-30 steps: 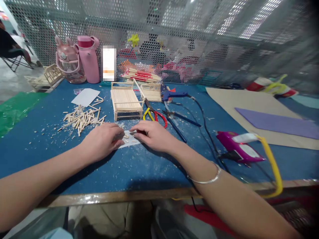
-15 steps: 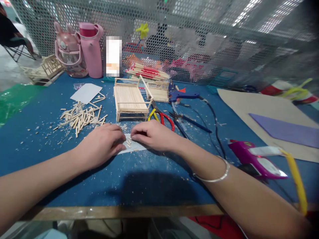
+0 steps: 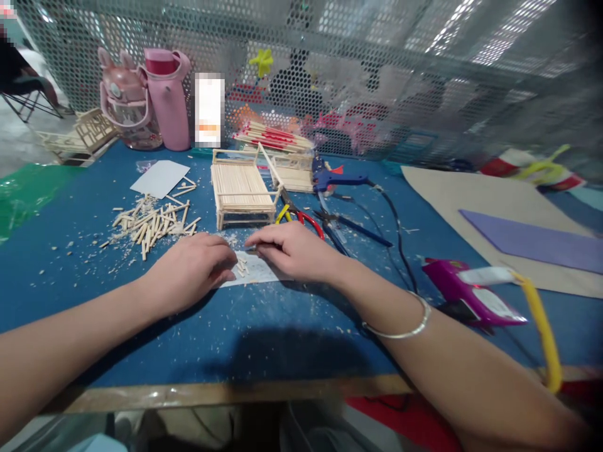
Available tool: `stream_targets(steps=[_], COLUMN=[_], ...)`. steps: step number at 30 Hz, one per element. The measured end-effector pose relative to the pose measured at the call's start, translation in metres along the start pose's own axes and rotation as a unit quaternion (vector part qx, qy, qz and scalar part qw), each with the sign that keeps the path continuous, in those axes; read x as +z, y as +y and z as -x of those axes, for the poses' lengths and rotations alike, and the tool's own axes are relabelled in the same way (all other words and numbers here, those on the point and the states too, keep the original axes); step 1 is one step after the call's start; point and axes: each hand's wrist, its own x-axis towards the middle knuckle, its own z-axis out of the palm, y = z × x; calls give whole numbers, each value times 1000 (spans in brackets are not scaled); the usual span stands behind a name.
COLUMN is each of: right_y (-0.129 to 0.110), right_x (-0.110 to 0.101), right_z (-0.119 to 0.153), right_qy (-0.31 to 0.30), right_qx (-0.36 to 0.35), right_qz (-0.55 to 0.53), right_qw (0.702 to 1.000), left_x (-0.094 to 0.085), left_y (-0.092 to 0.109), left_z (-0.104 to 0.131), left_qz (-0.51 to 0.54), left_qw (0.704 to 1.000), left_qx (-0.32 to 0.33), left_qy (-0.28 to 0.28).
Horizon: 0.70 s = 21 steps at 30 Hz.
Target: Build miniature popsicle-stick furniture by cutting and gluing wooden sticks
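Observation:
A small sheet of white paper lies on the blue table, with several short cut wooden stick pieces on it. My left hand rests at the paper's left edge, fingers curled in towards the thumb; whatever they hold is hidden. Over the paper's right side is my right hand, thumb and forefinger drawn together; anything between them is too small to name. Just beyond the hands stands a miniature bed-like frame built of thin sticks. A heap of cut sticks lies beyond my left hand.
Red-and-yellow-handled scissors, pliers and a blue glue gun with its cord lie beyond my right hand. A purple device sits at right. Pink bottles stand at the back against a perforated metal screen.
My right hand has shifted slightly, its forefinger raised and stretched a little further forward, uncovering more of the paper. My left hand stays about where it was. The camera view has turned slightly.

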Motion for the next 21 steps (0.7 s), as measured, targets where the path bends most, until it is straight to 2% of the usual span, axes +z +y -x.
stream_targets(steps=[3, 4, 6, 8, 10, 12, 15, 17, 21], right_y=[2, 3, 5, 4, -2, -11, -20, -21, -15], right_x=[-22, -30, -42, -42, -30, -13, 9, 16, 20], right_z=[2, 3, 5, 7, 8, 9, 8, 7, 3], right_qy=[92, 106, 87, 47, 17, -16, -39, -45, -58], right_qx=[61, 93, 152, 173, 140, 79, 2, -18, -11], right_qz=[48, 69, 106, 123, 110, 77, 46, 42, 43], right_qw=[993, 988, 979, 976, 984, 994, 998, 998, 997], left_x=[0, 0, -1, -1, 0, 0, 1, 2, 4], left_y=[1, 1, 1, 1, 1, 1, 0, 0, 0], left_z=[0, 1, 1, 1, 1, 1, 0, 0, 0], left_qz=[0, -1, -1, 1, 1, 5, 18, 24, 22], left_qw=[1000, 1000, 1000, 1000, 1000, 1000, 1000, 1000, 1000], left_qx=[8, 12, 15, 12, 8, 7, 0, -7, -10], left_qy=[3, 3, -1, -4, -2, 4, 13, 14, 12])
